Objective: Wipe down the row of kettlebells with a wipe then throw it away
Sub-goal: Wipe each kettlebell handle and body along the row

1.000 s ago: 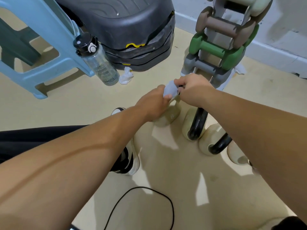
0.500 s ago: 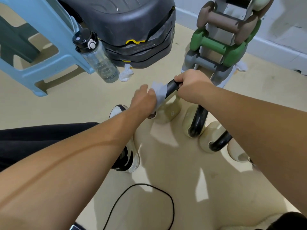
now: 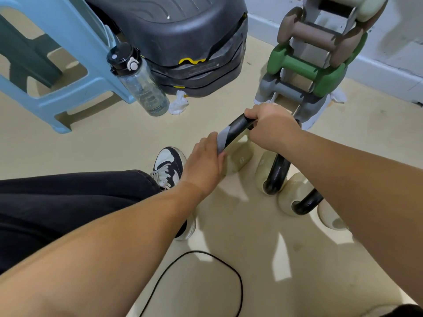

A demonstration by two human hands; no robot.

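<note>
Wipe [image 3: 222,140] on kettlebell handle [image 3: 238,128] (left hand [image 3: 203,164])

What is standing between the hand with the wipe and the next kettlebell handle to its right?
Nothing visible does. The left hand presses the wipe on the first handle, which the right hand steadies; the next handle stands uncovered beside it.

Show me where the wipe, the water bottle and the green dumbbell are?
wipe [image 3: 222,139]: head view, on the grey fold wrapped around the black handle.
water bottle [image 3: 146,92]: head view, on its clear body.
green dumbbell [image 3: 302,69]: head view, on its middle bar.
</note>
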